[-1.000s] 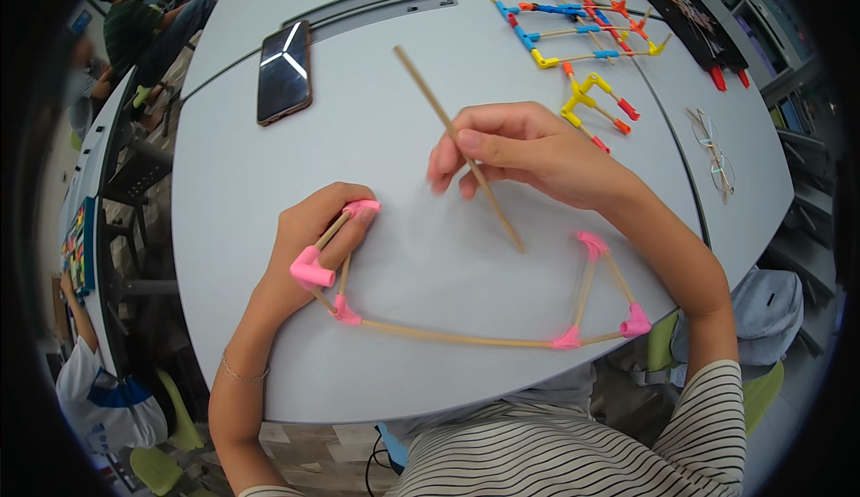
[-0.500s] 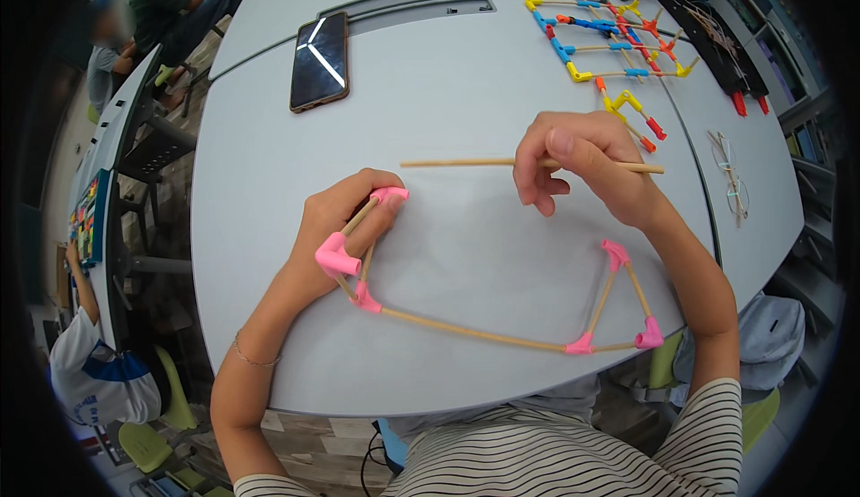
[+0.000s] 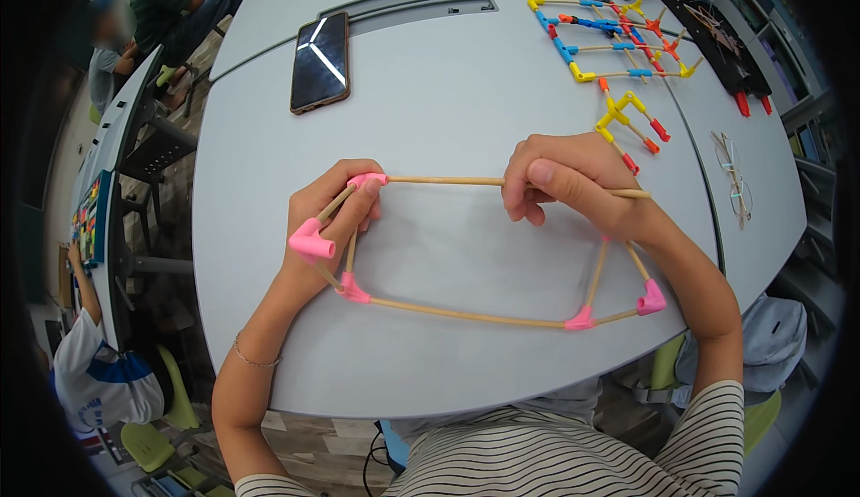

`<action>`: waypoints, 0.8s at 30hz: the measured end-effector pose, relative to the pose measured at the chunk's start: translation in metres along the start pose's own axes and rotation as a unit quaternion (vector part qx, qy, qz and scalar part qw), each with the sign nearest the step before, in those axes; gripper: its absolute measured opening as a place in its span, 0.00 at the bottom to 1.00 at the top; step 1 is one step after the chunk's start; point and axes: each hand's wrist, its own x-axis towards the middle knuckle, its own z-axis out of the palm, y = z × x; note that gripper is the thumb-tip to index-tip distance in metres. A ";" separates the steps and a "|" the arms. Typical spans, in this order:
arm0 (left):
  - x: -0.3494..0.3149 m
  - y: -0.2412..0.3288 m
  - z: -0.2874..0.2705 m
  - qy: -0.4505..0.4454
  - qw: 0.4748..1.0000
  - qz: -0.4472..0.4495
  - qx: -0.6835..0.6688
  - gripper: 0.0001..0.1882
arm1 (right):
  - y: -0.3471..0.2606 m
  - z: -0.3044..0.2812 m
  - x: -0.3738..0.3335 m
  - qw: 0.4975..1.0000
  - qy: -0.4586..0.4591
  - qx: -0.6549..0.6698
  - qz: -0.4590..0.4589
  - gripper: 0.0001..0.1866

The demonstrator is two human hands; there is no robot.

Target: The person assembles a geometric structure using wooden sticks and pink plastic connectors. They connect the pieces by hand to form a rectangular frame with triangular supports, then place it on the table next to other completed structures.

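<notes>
My left hand (image 3: 327, 201) pinches a pink corner connector (image 3: 367, 179) at the top of a small stick triangle. My right hand (image 3: 569, 179) is closed round a wooden stick (image 3: 443, 180), whose left end meets that connector. Below, another pink connector (image 3: 312, 239) shows an open socket towards me. A long stick (image 3: 466, 315) runs from the left triangle's lower pink connector (image 3: 355, 288) to a pink connector (image 3: 580, 318) on the right. There a second triangle stands, with a pink corner (image 3: 652, 297) near my right forearm; its top is partly hidden under my right hand.
A phone (image 3: 320, 63) lies at the far left of the table (image 3: 430, 94). Far right are a multicoloured stick frame (image 3: 596, 47), a smaller yellow and red piece (image 3: 618, 116), glasses (image 3: 733, 175) and a black tray (image 3: 712, 45). Other people sit at the left.
My right hand has moved slightly down, and its stick has come up against the pink connector in my left hand. The left hand and the left triangle have shifted a little left and up.
</notes>
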 end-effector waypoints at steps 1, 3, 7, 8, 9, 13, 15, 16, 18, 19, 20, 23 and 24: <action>0.000 0.001 0.000 -0.002 1.000 0.002 -0.003 0.10 | 0.001 0.000 0.000 1.000 -0.003 -0.003 -0.010 0.14; 0.000 0.000 -0.001 -0.003 1.000 0.010 -0.003 0.10 | -0.001 -0.001 0.001 0.999 -0.016 -0.038 -0.018 0.12; -0.001 -0.003 0.000 0.009 1.000 0.018 -0.008 0.10 | 0.002 -0.001 0.002 0.996 -0.032 -0.080 -0.034 0.10; -0.001 -0.003 -0.001 0.015 1.000 0.016 -0.011 0.10 | 0.002 0.000 0.003 0.992 -0.038 -0.108 -0.045 0.09; -0.001 -0.003 -0.001 0.013 1.000 0.021 -0.013 0.10 | 0.001 0.002 0.002 0.988 -0.044 -0.136 -0.055 0.08; 0.000 -0.009 -0.004 0.006 0.998 0.049 -0.042 0.10 | 0.000 0.008 0.000 0.974 -0.066 -0.198 -0.085 0.09; -0.001 -0.008 -0.003 -0.002 0.996 0.060 -0.066 0.09 | 0.001 0.013 0.000 0.972 -0.067 -0.201 -0.101 0.11; -0.002 -0.007 -0.003 -0.008 0.995 0.060 -0.077 0.09 | 0.001 0.015 0.001 0.971 -0.068 -0.202 -0.109 0.13; -0.005 -0.007 -0.002 -0.006 0.994 0.062 -0.087 0.09 | -0.002 0.016 0.002 0.974 -0.074 -0.198 -0.085 0.13; -0.006 -0.007 -0.001 0.001 0.994 0.065 -0.086 0.10 | -0.003 0.016 0.002 0.975 -0.077 -0.195 -0.073 0.13; -0.006 -0.007 0.000 0.006 0.994 0.069 -0.085 0.10 | -0.002 0.015 0.001 0.975 -0.078 -0.195 -0.071 0.14; -0.007 -0.007 -0.001 -0.007 0.995 0.076 -0.071 0.10 | 0.005 0.015 0.000 0.974 -0.080 -0.198 -0.071 0.14; -0.006 -0.007 -0.002 -0.006 0.995 0.073 -0.073 0.09 | 0.008 0.015 0.001 0.974 -0.078 -0.201 -0.074 0.13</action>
